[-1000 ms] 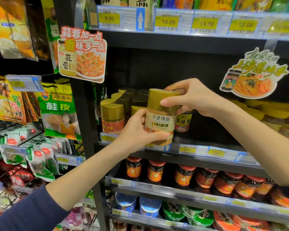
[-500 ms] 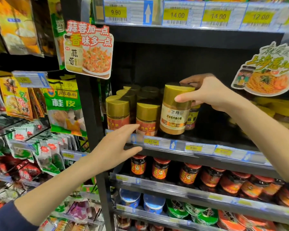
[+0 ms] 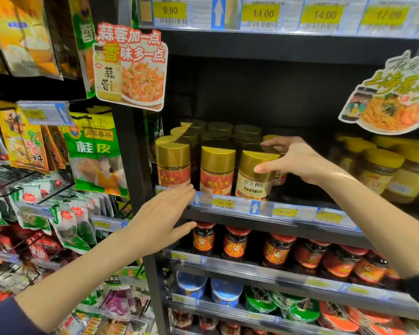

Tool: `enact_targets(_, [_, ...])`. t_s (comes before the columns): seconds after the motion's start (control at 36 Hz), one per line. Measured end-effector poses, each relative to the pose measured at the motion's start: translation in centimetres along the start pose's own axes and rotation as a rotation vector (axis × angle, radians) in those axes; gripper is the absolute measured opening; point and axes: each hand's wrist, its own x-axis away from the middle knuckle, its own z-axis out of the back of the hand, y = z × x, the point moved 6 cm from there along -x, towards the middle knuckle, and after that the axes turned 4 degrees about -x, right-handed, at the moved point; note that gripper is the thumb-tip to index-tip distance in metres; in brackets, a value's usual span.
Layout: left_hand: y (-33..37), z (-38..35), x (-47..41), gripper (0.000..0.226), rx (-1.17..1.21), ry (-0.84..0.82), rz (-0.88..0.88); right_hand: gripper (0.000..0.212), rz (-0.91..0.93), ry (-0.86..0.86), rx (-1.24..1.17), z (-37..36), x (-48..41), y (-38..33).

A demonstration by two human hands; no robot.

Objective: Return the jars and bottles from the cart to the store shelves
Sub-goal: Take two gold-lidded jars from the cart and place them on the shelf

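Shelf: black metal store shelf (image 3: 300, 223) with a price-tag rail, front row flush for display.
Right hand (image 3: 293, 160): thumb and fingers wrapped round the jar's lid, probably squaring it up.
Left hand (image 3: 160, 226): flat, holds nothing, by the rail.
Jar: gold-lidded cream-label jar (image 3: 254, 180), front row, just beside red-label jars (image 3: 217, 175); upright, long axis vertical, label outward.

Black shelving (image 3: 276, 48) with yellow price tags (image 3: 263, 13) fills the view, dim inside, with hanging packets (image 3: 96, 151) crowding its left side.
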Motion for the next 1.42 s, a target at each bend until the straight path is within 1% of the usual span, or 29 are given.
enact_targets(0.25, [-0.2,-0.3,0.2,0.073,0.016,-0.010,-0.023,0.067,-0.014,0.004,0.012,-0.6,-0.5,0.2])
enact_targets(0.42, [-0.3,-0.2,0.2,0.072,0.013,-0.009,-0.040,0.070,-0.026,0.043,0.010,-0.6,-0.6,0.3])
enact_targets(0.81, [-0.2,-0.2,0.3,0.075,0.027,-0.059,-0.062,0.072,-0.036,0.044,0.032,-1.8,-0.4,-0.3])
enact_targets(1.0, [-0.2,-0.4,0.4,0.077,0.009,-0.088,-0.071,0.072,-0.077,0.055,0.039,-2.0,0.2,-0.5])
enact_targets(1.14, [-0.1,-0.2,0.2,0.077,0.010,-0.116,-0.039,0.079,-0.074,0.044,0.089,-2.0,0.9,-0.5])
enact_targets(1.33, [0.8,0.9,1.1,0.080,0.062,-0.214,0.048,0.088,-0.053,0.010,0.136,-1.5,3.6,-1.3])
enact_targets(1.42, [1.8,1.6,2.7,0.080,0.052,-0.242,0.092,0.093,-0.016,-0.005,0.272,-1.1,5.6,-1.1])
